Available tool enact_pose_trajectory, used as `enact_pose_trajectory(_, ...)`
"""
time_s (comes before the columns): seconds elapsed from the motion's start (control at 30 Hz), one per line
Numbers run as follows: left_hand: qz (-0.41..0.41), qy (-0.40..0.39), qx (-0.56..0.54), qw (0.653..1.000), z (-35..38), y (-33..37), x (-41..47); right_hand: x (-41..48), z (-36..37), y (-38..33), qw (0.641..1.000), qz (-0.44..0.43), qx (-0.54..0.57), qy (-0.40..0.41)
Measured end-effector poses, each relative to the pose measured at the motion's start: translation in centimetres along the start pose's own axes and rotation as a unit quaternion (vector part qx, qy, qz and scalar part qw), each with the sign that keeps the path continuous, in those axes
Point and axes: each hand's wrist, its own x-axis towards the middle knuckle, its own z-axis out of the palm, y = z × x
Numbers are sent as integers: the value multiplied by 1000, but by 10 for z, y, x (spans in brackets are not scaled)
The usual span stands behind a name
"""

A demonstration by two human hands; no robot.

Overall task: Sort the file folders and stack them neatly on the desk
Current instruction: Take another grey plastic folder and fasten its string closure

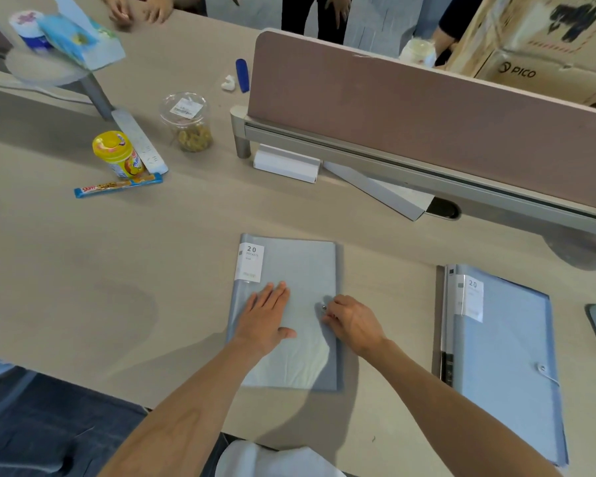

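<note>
I am looking down at a beige desk (pixel 117 270) where a grey-blue file folder (pixel 300 266) is lying flat near the middle, its white "20" label (pixel 250 262) at the far left corner. My left hand (pixel 266 318) is resting open and flat on the folder's cover, fingers spread and pointing away from me. My right hand (pixel 353 321) is sitting at the folder's right edge with the fingers curled in, pinching at a small metal button (pixel 323 307) there. A second blue folder (pixel 506 359) is lying well to the right, with its own "20" label and a string clasp (pixel 542 368) on its right side. On the far left a yellow-lidded tub (pixel 117 153), a clear jar (pixel 186 122) and a snack bar (pixel 117 185) are standing clear of both folders.
</note>
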Motion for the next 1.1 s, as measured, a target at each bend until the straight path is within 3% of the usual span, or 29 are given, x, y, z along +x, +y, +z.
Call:
enact_pose_trajectory(0.13, 2, 3, -2, 1000, 1, 0, 2, -4, 4, -4, 997, -7, -66, 24)
enact_pose_trajectory(0.27, 5, 2, 7, 1000, 2, -1, 1, -3, 5, -12, 985, -14, -170, -1)
enact_pose_trajectory(0.4, 17, -10, 9, 1000, 1, -2, 2, -1, 6, -11, 982, -16, -189, -9)
enact_pose_trajectory(0.57, 14, 61, -66, 996, -10, -20, -12, -1, 1, -7, 996, 10, -91, -19)
enact_pose_trajectory(0.63, -44, 104, -108, 988, -12, -29, -20, -4, 0, -4, 998, 31, -45, -22)
enact_pose_trajectory(0.73, -148, 97, -158, 971, -15, -37, -29, -11, 0, -1, 994, 99, 49, -17)
enact_pose_trajectory(0.93, -188, 93, -230, 950, -17, -34, -29, -16, 3, -9, 957, 208, 200, 33)
enact_pose_trajectory(1.1, -225, 104, -350, 903, -7, -41, -14, -10, -5, -20, 893, 331, 300, 62)
